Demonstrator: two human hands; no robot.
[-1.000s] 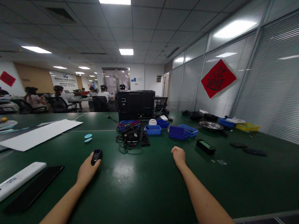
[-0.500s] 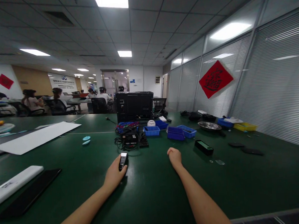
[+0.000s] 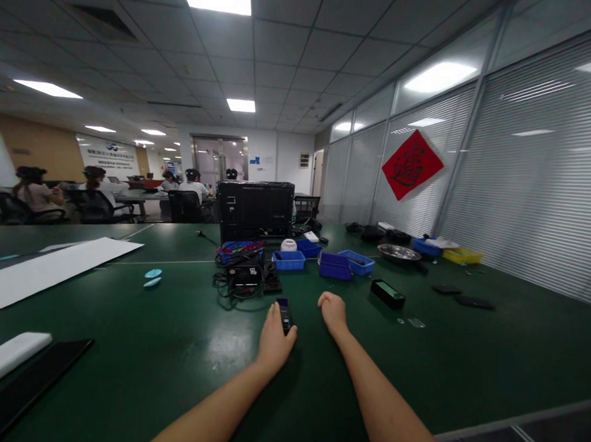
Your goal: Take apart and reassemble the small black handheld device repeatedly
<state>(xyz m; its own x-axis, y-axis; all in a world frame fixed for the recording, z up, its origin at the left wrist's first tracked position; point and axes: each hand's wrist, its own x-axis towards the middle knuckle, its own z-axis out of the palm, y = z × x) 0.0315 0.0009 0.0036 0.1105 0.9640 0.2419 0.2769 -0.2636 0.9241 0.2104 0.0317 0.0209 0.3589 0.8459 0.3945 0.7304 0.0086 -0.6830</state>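
Note:
In the middle of the green table (image 3: 464, 357), my left hand (image 3: 273, 339) is wrapped round a small black handheld device (image 3: 285, 317) with a screen at its top end. My thumb lies along the device's right side. A short gap to the right separates it from my right hand (image 3: 334, 313), whose fingers are curled closed; whatever is inside them, if anything, is hidden. To the right of that hand lies a black box with a green inside (image 3: 388, 293). Beyond both hands are a black unit with tangled cables (image 3: 243, 277) and a dark blue bin (image 3: 335, 265).
A black monitor-like case (image 3: 257, 210) stands at the back. Nearby are a white ball (image 3: 288, 245), blue trays (image 3: 288, 260) and a metal dish (image 3: 399, 253). A white board (image 3: 53, 269) and a long black strip (image 3: 39, 380) lie left. Several people sit in the background.
My left hand has moved right with the handheld device, closer to my right hand, and the screen now looks dark instead of bright. The view has turned slightly right.

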